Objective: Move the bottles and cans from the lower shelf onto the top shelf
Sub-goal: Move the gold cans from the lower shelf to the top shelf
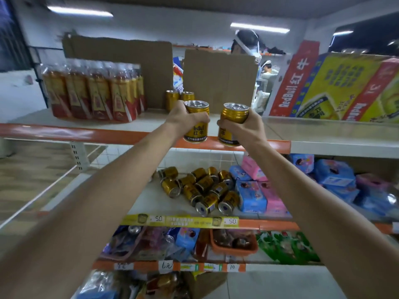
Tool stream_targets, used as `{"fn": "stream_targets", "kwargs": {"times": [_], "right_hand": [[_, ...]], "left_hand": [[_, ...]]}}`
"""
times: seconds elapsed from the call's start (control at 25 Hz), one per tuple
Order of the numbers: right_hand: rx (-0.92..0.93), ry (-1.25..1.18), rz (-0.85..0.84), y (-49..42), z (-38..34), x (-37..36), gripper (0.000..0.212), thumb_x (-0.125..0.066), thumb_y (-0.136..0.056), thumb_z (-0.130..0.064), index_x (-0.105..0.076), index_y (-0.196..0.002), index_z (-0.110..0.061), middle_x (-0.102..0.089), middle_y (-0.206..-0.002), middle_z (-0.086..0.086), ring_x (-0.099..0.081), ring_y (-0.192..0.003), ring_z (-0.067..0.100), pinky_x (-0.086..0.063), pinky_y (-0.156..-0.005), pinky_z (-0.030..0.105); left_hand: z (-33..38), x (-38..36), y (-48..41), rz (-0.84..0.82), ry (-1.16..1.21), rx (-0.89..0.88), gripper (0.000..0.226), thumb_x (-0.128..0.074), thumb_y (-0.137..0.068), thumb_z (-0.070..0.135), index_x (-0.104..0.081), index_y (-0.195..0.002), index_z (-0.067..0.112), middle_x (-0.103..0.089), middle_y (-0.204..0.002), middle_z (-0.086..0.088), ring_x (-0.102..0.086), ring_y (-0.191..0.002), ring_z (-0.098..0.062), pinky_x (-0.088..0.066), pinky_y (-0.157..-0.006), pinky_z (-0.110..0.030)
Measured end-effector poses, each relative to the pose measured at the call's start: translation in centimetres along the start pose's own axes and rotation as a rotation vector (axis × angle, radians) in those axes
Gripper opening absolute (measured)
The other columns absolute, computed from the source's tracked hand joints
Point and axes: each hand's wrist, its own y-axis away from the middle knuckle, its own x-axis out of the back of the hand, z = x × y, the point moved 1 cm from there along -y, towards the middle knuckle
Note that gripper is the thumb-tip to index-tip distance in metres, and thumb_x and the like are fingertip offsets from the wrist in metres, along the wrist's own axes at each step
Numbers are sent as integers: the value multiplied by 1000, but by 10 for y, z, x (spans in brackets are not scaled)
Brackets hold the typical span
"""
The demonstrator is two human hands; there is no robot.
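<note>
My left hand (pixel 185 117) grips a gold Red Bull can (pixel 197 128), held upright at the front edge of the top shelf (pixel 129 121). My right hand (pixel 241 126) grips a second gold can (pixel 234 114), tilted slightly right, level with the same edge. Two gold cans (pixel 179 99) stand upright further back on the top shelf, just behind my left hand. On the lower shelf (pixel 151 201) several gold cans (pixel 205 188) lie on their sides in a loose pile.
A shrink-wrapped pack of bottles (pixel 92 93) stands at the top shelf's left. Cardboard sheets (pixel 220 83) lean behind the cans. Red Bull cartons (pixel 336 87) fill the right. Blue and pink packets (pixel 259 195) lie beside the pile. A person is beyond the shelf.
</note>
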Motion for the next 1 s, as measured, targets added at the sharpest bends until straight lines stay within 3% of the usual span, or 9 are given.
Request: {"fn": "stream_targets", "kwargs": {"times": [0.08,0.2,0.44,0.76,1.0], "right_hand": [[-9,7,1,-16,9,-4,60,-88,-61,-29,-64,-113,-12,-71,-102,3,-70,-92,15,-59,-75,30],[-31,20,26,-47,17,-11,70,-86,-50,-40,-64,-111,-16,-72,-102,1,-70,-92,16,-60,-81,39],[-43,65,85,-108,37,-24,79,-82,-41,-46,-64,-112,-16,-72,-102,1,-70,-92,15,-60,-84,42],[-96,144,11,-166,84,-33,77,-86,-42,-44,-64,-108,-12,-72,-99,3,-71,-90,15,-61,-79,37],[-121,139,-74,-203,101,-23,56,-90,-60,-19,-57,-105,-12,-69,-101,7,-68,-89,16,-58,-76,35]], "left_hand": [[-3,-3,-19,0,1,-7,86,-82,-58,39,-43,-130,15,-57,-123,-4,-58,-111,-22,-50,-99,-45],[-8,-4,-56,-16,26,-7,92,-81,-46,45,-47,-126,16,-60,-118,-3,-61,-106,-21,-52,-95,-44],[-19,-16,-134,-42,81,-3,66,-82,-68,25,-45,-121,14,-58,-113,-6,-59,-101,-20,-51,-79,-34],[-52,-51,-208,-61,5,47,73,-84,-66,29,-44,-125,13,-58,-118,-7,-59,-107,-23,-52,-90,-40],[-58,-71,-238,-1,24,74,69,-83,-70,28,-44,-125,14,-57,-116,-5,-57,-103,-20,-45,-73,-30]]}}
